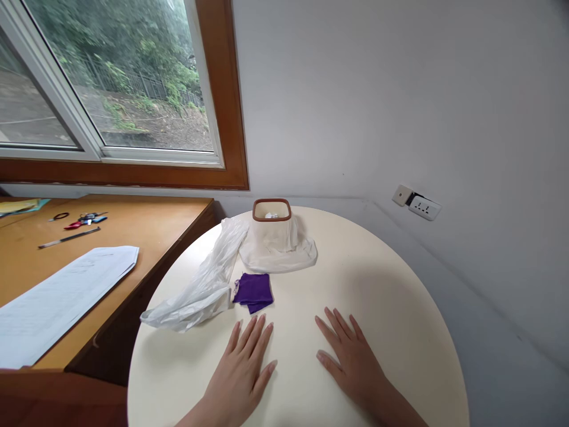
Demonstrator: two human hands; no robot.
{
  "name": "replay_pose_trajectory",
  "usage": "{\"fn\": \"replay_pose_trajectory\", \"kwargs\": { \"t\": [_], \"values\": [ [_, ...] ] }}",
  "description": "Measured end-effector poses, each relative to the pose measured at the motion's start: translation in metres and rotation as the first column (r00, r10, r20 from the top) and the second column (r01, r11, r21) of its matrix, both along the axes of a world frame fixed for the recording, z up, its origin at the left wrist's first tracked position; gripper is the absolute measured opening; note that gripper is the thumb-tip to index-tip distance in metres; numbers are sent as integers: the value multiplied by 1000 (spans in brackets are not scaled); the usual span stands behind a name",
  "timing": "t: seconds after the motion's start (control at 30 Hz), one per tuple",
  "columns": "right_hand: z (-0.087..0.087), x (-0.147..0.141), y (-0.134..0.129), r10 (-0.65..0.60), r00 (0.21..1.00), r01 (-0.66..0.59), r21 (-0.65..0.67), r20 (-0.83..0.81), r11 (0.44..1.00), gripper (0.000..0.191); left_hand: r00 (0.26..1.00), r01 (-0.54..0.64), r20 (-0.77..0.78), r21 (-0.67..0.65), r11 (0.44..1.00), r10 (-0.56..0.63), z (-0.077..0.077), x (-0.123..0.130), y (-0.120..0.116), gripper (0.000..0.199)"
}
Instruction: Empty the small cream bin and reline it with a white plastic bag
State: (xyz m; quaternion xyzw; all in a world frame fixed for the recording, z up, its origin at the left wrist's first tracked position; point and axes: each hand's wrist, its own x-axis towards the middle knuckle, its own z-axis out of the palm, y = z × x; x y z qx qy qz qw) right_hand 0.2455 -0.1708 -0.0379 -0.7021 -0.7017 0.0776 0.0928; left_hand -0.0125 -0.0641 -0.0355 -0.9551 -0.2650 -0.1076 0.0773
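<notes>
My left hand (243, 367) lies flat on the round cream table (355, 249), fingers spread and holding nothing. Just beyond its fingertips is a folded purple cloth (254, 290). My right hand (349, 356) also rests palm down on the tabletop with its fingers apart. Left of the cloth stretches a crumpled white plastic bag (195, 299). Farther back stands a cream bin with a brown rim (271, 219), a white plastic liner (278, 259) bunched around its base. Something white, too small to make out, shows inside the bin.
A wooden desk (155, 222) adjoins on the left, bearing paper sheets (75, 296), a pen (69, 237), keys (89, 219) and a dark ring-shaped item (60, 216). A wall with a socket (424, 207) rises behind and to the right. A window (133, 77) is at upper left.
</notes>
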Motion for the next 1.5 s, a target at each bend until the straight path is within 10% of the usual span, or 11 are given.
{"fn": "replay_pose_trajectory", "kwargs": {
  "t": [0.53,0.73,0.97,1.13,1.5],
  "values": [
    [-3,-2,1,-6,1000,6,24,13,1000,53,1000,7,17,-19,1000,-6,0,0,2,59],
    [13,4,17,-6,1000,9,161,-22,987,37,990,19,140,-196,980,8,17,3,14,30],
    [60,8,99,46,996,-13,406,-71,914,30,882,-86,391,-416,905,264,51,22,38,16],
    [96,-7,183,-25,997,59,497,-74,866,37,728,-74,589,-443,893,352,48,50,49,17],
    [107,-15,262,14,999,-26,423,31,906,25,920,-85,330,-357,930,211,10,48,62,31]
  ]
}}
